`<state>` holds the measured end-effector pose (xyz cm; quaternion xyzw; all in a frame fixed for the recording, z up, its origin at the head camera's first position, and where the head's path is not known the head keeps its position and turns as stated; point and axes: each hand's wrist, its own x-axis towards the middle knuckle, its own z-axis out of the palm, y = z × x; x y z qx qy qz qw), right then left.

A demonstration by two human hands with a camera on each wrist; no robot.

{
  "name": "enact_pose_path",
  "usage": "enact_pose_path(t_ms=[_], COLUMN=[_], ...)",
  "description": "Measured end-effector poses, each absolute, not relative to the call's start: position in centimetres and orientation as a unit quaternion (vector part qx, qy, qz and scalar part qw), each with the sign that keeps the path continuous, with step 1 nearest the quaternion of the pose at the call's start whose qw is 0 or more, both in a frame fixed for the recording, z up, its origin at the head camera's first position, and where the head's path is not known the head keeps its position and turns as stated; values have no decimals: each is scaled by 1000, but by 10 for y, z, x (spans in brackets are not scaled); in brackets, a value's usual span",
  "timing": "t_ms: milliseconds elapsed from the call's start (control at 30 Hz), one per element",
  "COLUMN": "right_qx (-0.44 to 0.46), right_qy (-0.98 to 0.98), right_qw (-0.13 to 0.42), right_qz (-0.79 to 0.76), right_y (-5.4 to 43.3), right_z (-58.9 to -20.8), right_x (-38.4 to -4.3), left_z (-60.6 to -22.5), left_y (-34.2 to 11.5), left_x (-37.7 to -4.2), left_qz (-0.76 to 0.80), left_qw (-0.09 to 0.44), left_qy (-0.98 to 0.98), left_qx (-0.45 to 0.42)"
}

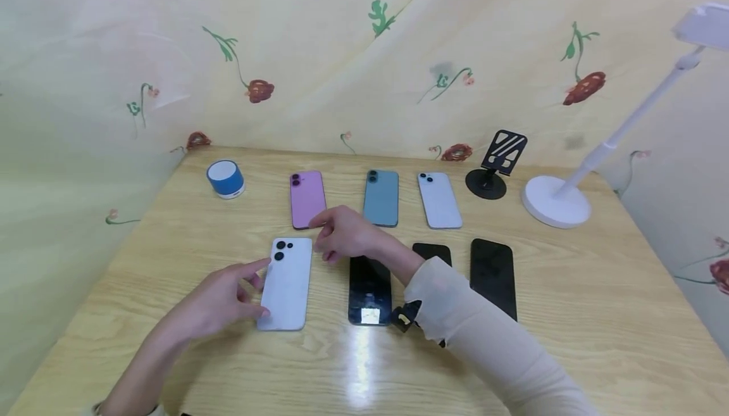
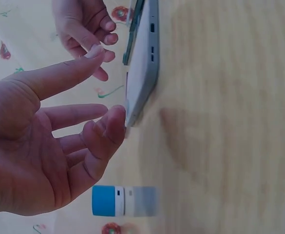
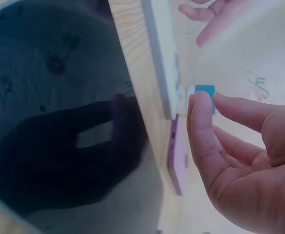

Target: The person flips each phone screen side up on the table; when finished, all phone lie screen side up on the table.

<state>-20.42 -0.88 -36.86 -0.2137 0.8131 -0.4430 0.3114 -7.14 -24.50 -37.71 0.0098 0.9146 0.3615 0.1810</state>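
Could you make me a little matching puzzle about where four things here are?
1. Left hand
2. Blue-and-white cylinder
3. Pink phone
4. Lamp

A. Right of the black stand
B. Between the cylinder and the teal phone
C. At the nearer white phone's left edge
D. Leftmost at the back

Pairs: 1-C, 2-D, 3-B, 4-A

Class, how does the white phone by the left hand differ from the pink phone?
The white phone has a pale back; the pink phone has a pinkish-purple one. The white phone lies in the front row, the pink phone in the back row. Both lie flat, camera side up.
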Motion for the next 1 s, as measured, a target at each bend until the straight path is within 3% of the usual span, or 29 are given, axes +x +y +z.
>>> enact_pose_path(t_ms=[367,1000], right_qx=[-191,-166], right_qy=[814,823], right_qw=[345,329], right_qz=[-426,-432], right_y=[-16,-26], right_z=[-387,-391], right_x=[-207,-201], left_z=[-391,-393], left_y=[-242,-233], left_x=[-65,-65], left_qz=[372,295], left_qw=[185,182], left_qy=[908,938], left_qx=[42,-1])
